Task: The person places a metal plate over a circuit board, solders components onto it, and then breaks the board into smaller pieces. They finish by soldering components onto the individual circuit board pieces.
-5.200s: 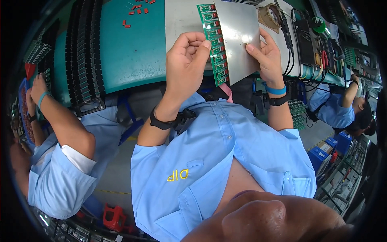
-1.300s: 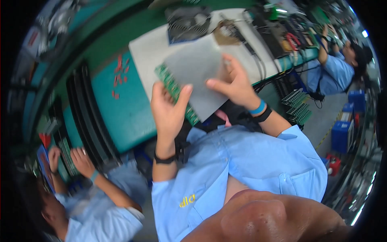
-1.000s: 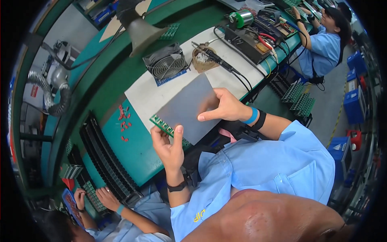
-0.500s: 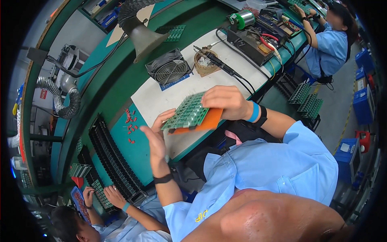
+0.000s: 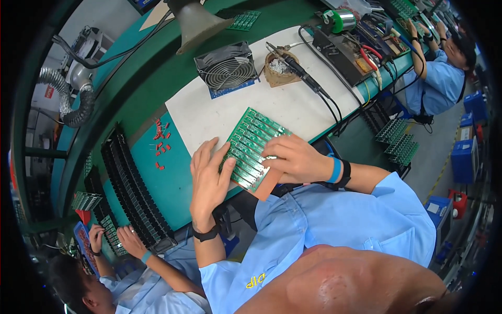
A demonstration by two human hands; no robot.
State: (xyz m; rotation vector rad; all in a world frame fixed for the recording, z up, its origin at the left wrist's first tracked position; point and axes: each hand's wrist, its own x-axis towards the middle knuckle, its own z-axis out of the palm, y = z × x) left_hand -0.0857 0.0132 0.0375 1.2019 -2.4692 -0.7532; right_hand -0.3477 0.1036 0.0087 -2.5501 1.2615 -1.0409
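A green circuit board panel (image 5: 250, 152), split into several long strips, rests over the white sheet (image 5: 209, 110) near the bench's front edge. Under it, an orange-brown flat piece (image 5: 266, 189) sticks out toward me. My right hand (image 5: 295, 159) grips the panel's right side, fingers curled over the top face. At the left edge my left hand (image 5: 209, 175) holds on, its thumb against the board and its fingers along the side. Both wrists wear black bands. A soldering iron (image 5: 298, 68) lies across a pot of metallic scraps (image 5: 280, 65) beyond the board.
A fan (image 5: 227, 70) stands behind the sheet, below a fume hood (image 5: 198, 23). Red components (image 5: 161, 137) are scattered on the green mat, beside long black racks (image 5: 137, 186). A solder spool (image 5: 343, 21) sits at the back. Co-workers are at left (image 5: 78, 285) and right (image 5: 442, 76).
The panel has turned from tilted and raised to lying flatter, its top face now showing. My left hand has gone from open fingers to holding its left edge.
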